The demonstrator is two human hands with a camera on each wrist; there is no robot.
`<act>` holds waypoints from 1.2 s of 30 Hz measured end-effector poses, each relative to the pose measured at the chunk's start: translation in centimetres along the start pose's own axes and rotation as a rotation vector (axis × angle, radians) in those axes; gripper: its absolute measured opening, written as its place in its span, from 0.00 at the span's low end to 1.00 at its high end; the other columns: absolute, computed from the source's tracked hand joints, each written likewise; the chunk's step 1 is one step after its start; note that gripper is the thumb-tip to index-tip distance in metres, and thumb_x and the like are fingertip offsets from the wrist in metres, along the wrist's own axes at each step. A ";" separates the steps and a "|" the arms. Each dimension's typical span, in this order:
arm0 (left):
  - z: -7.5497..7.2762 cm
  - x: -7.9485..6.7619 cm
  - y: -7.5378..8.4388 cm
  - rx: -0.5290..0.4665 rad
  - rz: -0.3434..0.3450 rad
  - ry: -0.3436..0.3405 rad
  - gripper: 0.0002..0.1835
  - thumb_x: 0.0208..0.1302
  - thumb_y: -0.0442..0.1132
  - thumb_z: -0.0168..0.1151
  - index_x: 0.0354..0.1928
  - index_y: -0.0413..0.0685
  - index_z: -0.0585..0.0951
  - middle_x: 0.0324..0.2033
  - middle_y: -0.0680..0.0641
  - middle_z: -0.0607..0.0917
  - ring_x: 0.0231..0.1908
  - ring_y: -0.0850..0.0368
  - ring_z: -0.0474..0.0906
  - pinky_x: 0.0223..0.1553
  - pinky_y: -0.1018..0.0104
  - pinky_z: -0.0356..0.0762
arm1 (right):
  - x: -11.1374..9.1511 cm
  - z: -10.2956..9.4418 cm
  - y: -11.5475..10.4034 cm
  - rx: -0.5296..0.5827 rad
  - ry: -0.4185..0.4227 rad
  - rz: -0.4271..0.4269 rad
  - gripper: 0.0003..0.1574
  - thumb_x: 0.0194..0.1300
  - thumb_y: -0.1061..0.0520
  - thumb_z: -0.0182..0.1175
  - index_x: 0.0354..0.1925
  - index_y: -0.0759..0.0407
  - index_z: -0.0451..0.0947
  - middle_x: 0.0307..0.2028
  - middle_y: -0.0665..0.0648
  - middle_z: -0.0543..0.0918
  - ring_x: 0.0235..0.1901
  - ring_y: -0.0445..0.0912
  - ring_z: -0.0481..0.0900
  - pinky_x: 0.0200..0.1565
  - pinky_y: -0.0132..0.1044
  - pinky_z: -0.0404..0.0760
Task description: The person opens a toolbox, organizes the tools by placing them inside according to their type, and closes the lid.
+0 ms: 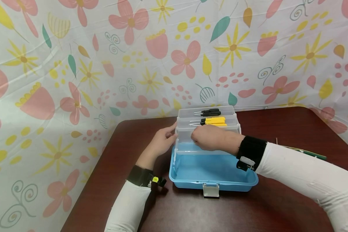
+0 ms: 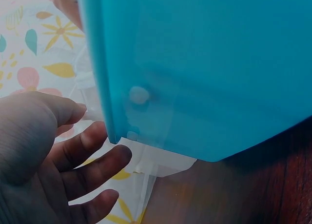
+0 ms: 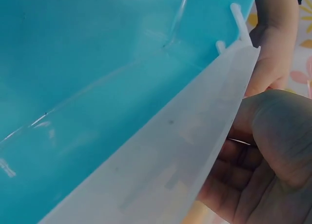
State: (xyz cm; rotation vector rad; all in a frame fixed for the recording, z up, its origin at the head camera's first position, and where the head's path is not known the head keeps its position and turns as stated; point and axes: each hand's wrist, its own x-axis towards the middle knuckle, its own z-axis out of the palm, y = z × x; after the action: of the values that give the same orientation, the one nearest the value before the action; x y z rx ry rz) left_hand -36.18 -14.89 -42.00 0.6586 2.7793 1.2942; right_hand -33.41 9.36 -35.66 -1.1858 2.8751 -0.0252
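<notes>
A blue toolbox (image 1: 179, 185) stands unlatched, its translucent stepped trays (image 1: 185, 137) raised at the back. In the head view my left hand (image 1: 161, 140) is at the left side of the trays; the left wrist view shows its fingers loosely bent beside the blue box wall (image 2: 195, 77). My right hand (image 1: 207, 138) is over the lowest tray with fingers curled. In the right wrist view the tray's wall (image 3: 161, 151) hides its fingertips, so I cannot tell what they hold. Yellow-and-black screwdrivers (image 1: 214, 120) lie in the middle tray, black-handled ones (image 1: 211, 112) in the top one.
The box sits on a dark red-brown table (image 1: 127, 145). A silver latch (image 1: 211, 190) hangs at its front. Behind my right forearm lies a long green item (image 1: 313, 153), partly covered. A flowered cloth (image 1: 90, 64) hangs behind the table.
</notes>
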 end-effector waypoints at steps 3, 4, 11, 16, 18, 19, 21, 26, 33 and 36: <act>0.0 0.0 0.0 0.001 -0.009 -0.003 0.31 0.77 0.48 0.56 0.79 0.66 0.64 0.27 0.46 0.84 0.27 0.52 0.78 0.30 0.60 0.79 | 0.1 0.0 0.0 -0.023 0.003 0.001 0.08 0.72 0.54 0.63 0.46 0.53 0.87 0.34 0.50 0.88 0.31 0.41 0.80 0.46 0.41 0.87; 0.0 0.0 0.0 -0.001 -0.010 -0.005 0.31 0.77 0.48 0.56 0.79 0.66 0.64 0.27 0.45 0.84 0.27 0.52 0.78 0.30 0.60 0.79 | 0.1 0.1 0.0 -0.032 0.006 -0.001 0.08 0.72 0.54 0.63 0.46 0.53 0.87 0.34 0.50 0.88 0.31 0.41 0.80 0.46 0.42 0.87; 0.0 0.1 0.0 -0.003 -0.012 -0.009 0.31 0.77 0.48 0.56 0.79 0.67 0.63 0.28 0.40 0.84 0.27 0.52 0.78 0.30 0.60 0.78 | 0.3 0.5 0.0 -0.109 0.014 0.002 0.09 0.71 0.54 0.63 0.47 0.51 0.86 0.34 0.50 0.87 0.30 0.43 0.79 0.44 0.42 0.87; 0.0 0.1 -0.1 -0.016 -0.011 -0.017 0.31 0.77 0.48 0.57 0.79 0.67 0.63 0.30 0.37 0.85 0.28 0.52 0.78 0.31 0.61 0.79 | 0.3 0.4 -0.1 -0.157 0.021 -0.001 0.09 0.70 0.54 0.63 0.47 0.51 0.86 0.33 0.50 0.87 0.29 0.43 0.79 0.43 0.42 0.88; -0.1 0.1 -0.1 -0.015 -0.009 -0.020 0.32 0.77 0.48 0.56 0.79 0.67 0.62 0.30 0.37 0.85 0.28 0.52 0.78 0.31 0.61 0.79 | 0.3 0.4 -0.1 -0.175 0.020 0.000 0.08 0.70 0.55 0.64 0.46 0.51 0.86 0.32 0.50 0.86 0.28 0.44 0.78 0.43 0.42 0.88; -0.1 0.0 -0.1 -0.013 -0.009 -0.020 0.31 0.77 0.48 0.56 0.79 0.66 0.62 0.30 0.37 0.85 0.28 0.52 0.78 0.31 0.61 0.79 | 0.3 0.4 -0.1 -0.183 0.020 0.000 0.08 0.69 0.56 0.64 0.45 0.51 0.86 0.31 0.50 0.86 0.28 0.44 0.78 0.42 0.42 0.88; -0.1 0.0 0.0 -0.010 -0.007 -0.019 0.31 0.77 0.48 0.56 0.79 0.66 0.63 0.30 0.38 0.85 0.28 0.52 0.78 0.31 0.60 0.78 | 0.4 0.3 -0.1 -0.201 0.018 0.002 0.07 0.68 0.57 0.65 0.43 0.51 0.86 0.30 0.50 0.86 0.27 0.44 0.78 0.41 0.41 0.87; -0.1 0.0 -0.1 -0.011 -0.007 -0.019 0.31 0.77 0.47 0.57 0.79 0.67 0.63 0.29 0.41 0.85 0.28 0.52 0.78 0.31 0.60 0.78 | 0.4 0.2 -0.2 -0.228 0.009 0.005 0.06 0.66 0.59 0.65 0.41 0.51 0.86 0.29 0.50 0.86 0.26 0.43 0.78 0.39 0.41 0.87; -0.1 0.0 0.0 -0.008 0.004 -0.022 0.32 0.77 0.47 0.56 0.79 0.67 0.62 0.29 0.39 0.85 0.28 0.52 0.78 0.31 0.60 0.80 | 0.4 0.2 -0.3 -0.257 -0.005 0.005 0.06 0.65 0.59 0.66 0.41 0.51 0.87 0.29 0.51 0.86 0.27 0.44 0.79 0.40 0.42 0.88; -0.1 0.1 0.0 -0.007 0.010 -0.023 0.32 0.78 0.47 0.56 0.79 0.66 0.62 0.29 0.36 0.85 0.28 0.52 0.78 0.31 0.60 0.79 | 0.4 0.1 -0.3 -0.269 -0.009 0.010 0.07 0.66 0.59 0.66 0.42 0.51 0.86 0.31 0.52 0.87 0.28 0.44 0.80 0.41 0.43 0.88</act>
State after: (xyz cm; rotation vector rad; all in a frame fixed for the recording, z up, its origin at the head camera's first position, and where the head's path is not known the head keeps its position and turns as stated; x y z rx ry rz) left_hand -36.26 -14.90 -41.92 0.6831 2.7552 1.2895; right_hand -33.51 8.85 -35.80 -1.2036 2.9460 0.3765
